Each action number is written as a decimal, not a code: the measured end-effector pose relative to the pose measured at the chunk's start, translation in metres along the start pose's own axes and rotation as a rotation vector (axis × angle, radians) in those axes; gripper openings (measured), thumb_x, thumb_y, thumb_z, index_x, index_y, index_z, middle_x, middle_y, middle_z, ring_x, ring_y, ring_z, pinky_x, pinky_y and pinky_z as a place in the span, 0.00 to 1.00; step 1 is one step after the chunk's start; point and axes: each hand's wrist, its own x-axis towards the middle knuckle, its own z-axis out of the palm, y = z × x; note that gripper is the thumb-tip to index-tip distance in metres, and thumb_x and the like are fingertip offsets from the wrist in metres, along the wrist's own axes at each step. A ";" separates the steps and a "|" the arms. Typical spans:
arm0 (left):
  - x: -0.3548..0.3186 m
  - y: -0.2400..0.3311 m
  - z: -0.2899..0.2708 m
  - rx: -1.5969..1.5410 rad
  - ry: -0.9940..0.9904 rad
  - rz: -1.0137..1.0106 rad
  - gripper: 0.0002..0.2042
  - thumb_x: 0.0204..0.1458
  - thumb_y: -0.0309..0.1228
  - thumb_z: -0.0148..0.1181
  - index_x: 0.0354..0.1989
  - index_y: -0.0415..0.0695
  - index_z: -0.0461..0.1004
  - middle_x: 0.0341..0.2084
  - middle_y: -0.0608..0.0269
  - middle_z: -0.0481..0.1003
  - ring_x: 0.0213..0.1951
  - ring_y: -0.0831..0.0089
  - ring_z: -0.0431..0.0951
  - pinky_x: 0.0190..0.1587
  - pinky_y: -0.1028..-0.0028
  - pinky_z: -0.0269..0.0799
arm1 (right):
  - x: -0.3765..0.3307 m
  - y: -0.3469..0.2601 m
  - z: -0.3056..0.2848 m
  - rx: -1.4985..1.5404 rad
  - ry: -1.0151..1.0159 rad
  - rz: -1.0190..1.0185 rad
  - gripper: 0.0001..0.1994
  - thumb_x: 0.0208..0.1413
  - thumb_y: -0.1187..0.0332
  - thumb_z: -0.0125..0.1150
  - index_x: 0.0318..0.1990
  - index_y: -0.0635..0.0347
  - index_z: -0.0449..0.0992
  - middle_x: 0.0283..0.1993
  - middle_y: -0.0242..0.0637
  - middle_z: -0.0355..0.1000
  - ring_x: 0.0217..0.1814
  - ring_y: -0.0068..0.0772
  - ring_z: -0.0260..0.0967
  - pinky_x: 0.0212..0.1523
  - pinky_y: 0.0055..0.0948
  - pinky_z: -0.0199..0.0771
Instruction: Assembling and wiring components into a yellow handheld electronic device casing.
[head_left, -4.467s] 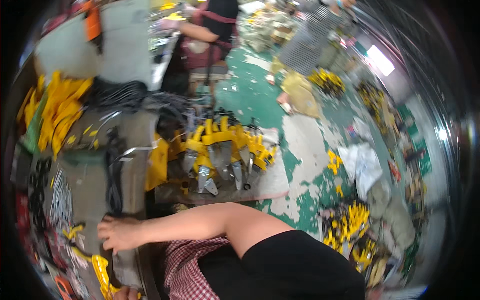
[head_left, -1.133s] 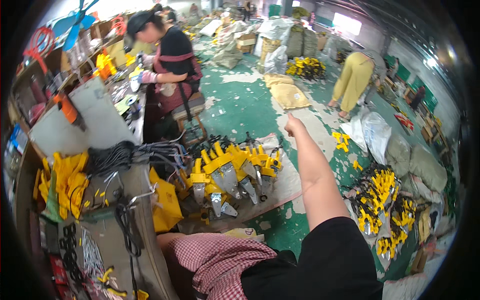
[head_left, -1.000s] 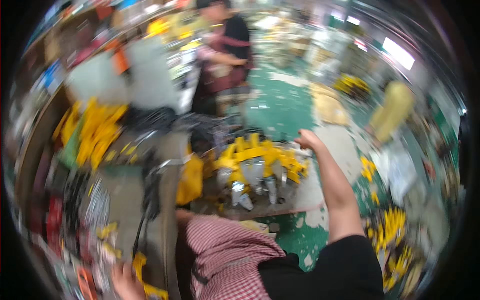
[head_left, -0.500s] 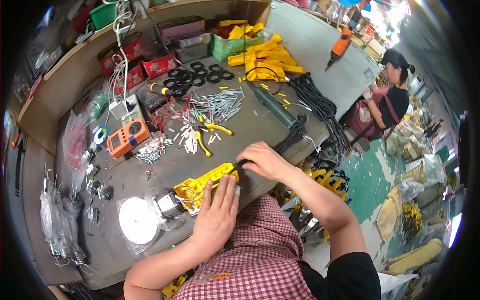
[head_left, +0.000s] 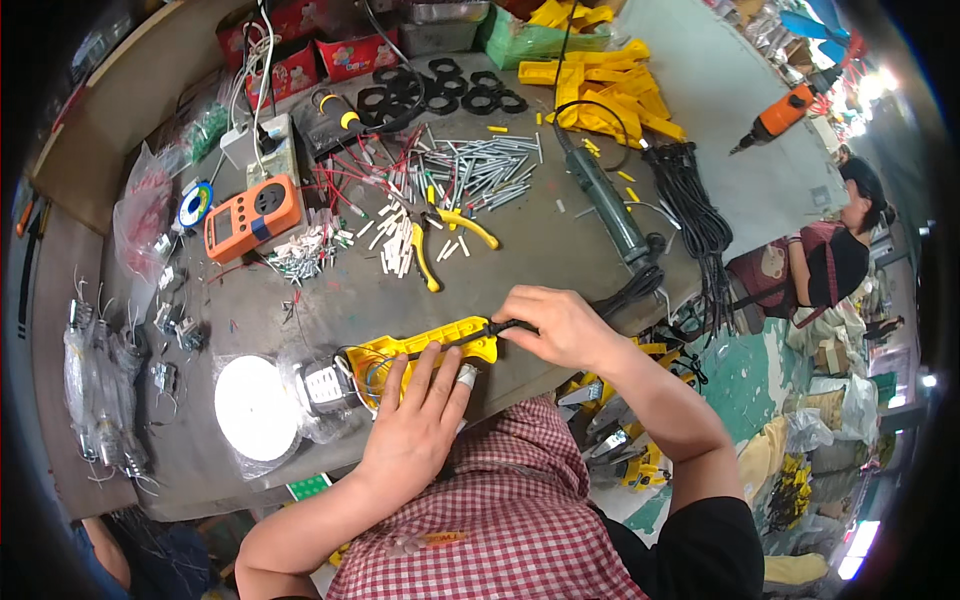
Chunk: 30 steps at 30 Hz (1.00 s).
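Note:
A yellow plastic handle shell (head_left: 462, 330) lies open side up near the bench's front edge, thin wires showing inside its left part. My left hand (head_left: 412, 430) rests over it with fingers stretched out flat, their tips on the shell and the cable; a pale wrap covers one finger. At the shell's right end, my right hand (head_left: 560, 325) pinches a black power cable (head_left: 615, 300), which runs into the shell's channel. A metal-sided part (head_left: 326, 386) adjoins the shell's left end, beside a round white disc (head_left: 257, 411) in clear plastic film.
Beyond the shell lie yellow-handled pliers (head_left: 428, 250), metal rods (head_left: 490, 170) and white sleeves (head_left: 397, 245). An orange meter (head_left: 253, 218) stands at left, bagged parts (head_left: 103, 390) nearer. A green tool (head_left: 610, 205), bundled black cables (head_left: 690, 200) and a hanging orange screwdriver (head_left: 785, 118) are at right. Another person (head_left: 830, 240) sits beyond.
The whole view has shifted, with the bench things appearing larger. My right hand still pinches the cable at the shell's end, and my left hand stays flat over the shell.

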 end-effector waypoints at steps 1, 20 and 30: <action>0.002 -0.001 0.000 -0.001 -0.010 -0.013 0.28 0.41 0.33 0.61 0.54 0.40 0.65 0.60 0.50 0.61 0.63 0.53 0.57 0.64 0.48 0.47 | 0.004 0.004 -0.002 -0.011 -0.025 -0.008 0.09 0.46 0.71 0.62 0.35 0.59 0.70 0.33 0.37 0.68 0.39 0.43 0.69 0.36 0.39 0.70; 0.018 -0.005 0.005 -0.074 -0.087 0.031 0.29 0.39 0.34 0.64 0.52 0.38 0.67 0.59 0.47 0.62 0.62 0.52 0.59 0.61 0.50 0.55 | 0.068 -0.009 0.001 -0.135 -0.506 -0.030 0.11 0.44 0.73 0.61 0.37 0.65 0.73 0.37 0.46 0.70 0.40 0.51 0.72 0.37 0.42 0.73; 0.019 0.003 0.002 0.023 0.013 0.013 0.30 0.47 0.32 0.58 0.59 0.35 0.59 0.56 0.41 0.63 0.58 0.43 0.60 0.59 0.53 0.57 | -0.068 0.006 0.031 0.011 0.647 -0.031 0.10 0.50 0.70 0.58 0.41 0.58 0.72 0.43 0.42 0.69 0.47 0.40 0.68 0.43 0.32 0.72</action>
